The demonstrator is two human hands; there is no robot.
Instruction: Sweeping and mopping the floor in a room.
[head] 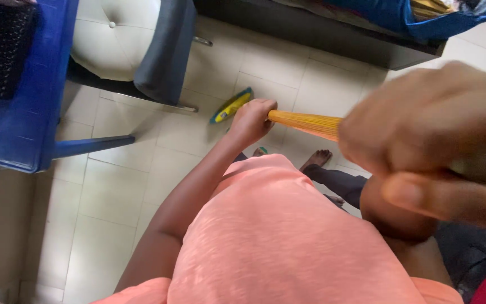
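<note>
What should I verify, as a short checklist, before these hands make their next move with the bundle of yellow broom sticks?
1. Left hand closed around the broom bundle: ok, fingers wrap its end.
2. Right hand gripping the bundle: cannot tell, it is blurred and close to the camera.
3. Tiled floor free near the bare foot: not ok, a yellow and blue slipper lies beside the left hand.
4. Room on the left: not ok, a blue table and a white cushioned chair stand close.
5. Bristle end of the bundle: cannot tell, hidden.
</note>
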